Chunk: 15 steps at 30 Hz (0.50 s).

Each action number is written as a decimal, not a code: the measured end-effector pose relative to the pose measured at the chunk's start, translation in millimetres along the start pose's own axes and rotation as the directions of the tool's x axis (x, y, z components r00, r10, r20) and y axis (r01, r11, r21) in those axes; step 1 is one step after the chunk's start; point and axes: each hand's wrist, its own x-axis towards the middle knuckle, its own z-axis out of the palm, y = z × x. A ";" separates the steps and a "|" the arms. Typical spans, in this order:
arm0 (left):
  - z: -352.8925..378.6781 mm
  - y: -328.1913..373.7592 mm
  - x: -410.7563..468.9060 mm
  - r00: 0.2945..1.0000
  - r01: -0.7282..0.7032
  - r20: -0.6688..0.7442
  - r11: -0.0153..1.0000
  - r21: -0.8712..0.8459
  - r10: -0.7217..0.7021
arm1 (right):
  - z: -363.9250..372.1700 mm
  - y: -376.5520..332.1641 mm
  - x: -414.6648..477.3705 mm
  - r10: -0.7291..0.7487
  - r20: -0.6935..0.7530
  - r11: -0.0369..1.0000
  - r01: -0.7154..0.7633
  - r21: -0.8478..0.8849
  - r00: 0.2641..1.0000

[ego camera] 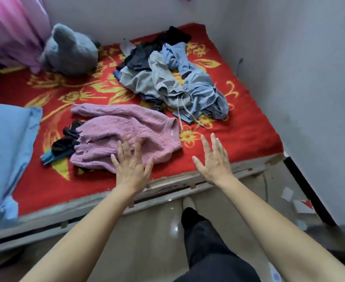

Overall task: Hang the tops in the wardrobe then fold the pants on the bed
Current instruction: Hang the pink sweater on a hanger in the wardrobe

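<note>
Reaching over the bed (249, 139), both hands hover with fingers (121, 150) spread and empty, the left hand (130, 166) over the pink sweater (122, 129) and the right hand (215, 159) at its 3 o'clock, likely to lift that top first, while the tangled pile (173, 84) at 1 o'clock hides which pieces are pants, and no wardrobe shows.

Pink knit sweater (124, 127) — red blanket (238, 131) with yellow flowers — grey-blue clothes heap (179, 86).
</note>
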 end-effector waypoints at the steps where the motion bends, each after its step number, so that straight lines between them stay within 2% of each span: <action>1: 5.3 -9.8 20.4 1.000 0.024 0.015 1.000 0.010 -0.024 | 10.4 -4.5 29.4 0.008 0.049 1.000 -0.009 0.026 0.999; 5: 23.0 -35.9 97.6 0.986 0.123 0.107 0.991 0.055 -0.129 | 48.7 -14.8 130.9 0.052 0.275 0.993 -0.078 0.083 0.960; 9: 45.5 -43.9 159.5 0.972 0.167 0.157 0.984 0.054 -0.174 | 81.3 -17.2 207.7 0.127 0.448 0.971 -0.202 0.124 0.885; 12: 75.0 -44.9 187.4 0.969 0.159 0.190 0.987 0.016 -0.159 | 107.0 -14.2 246.2 0.206 0.503 0.935 -0.320 0.151 0.840; 15: 123.8 -47.8 218.2 0.976 0.072 0.210 0.997 -0.024 -0.065 | 149.2 -2.0 277.0 0.335 0.494 0.841 -0.491 0.227 0.803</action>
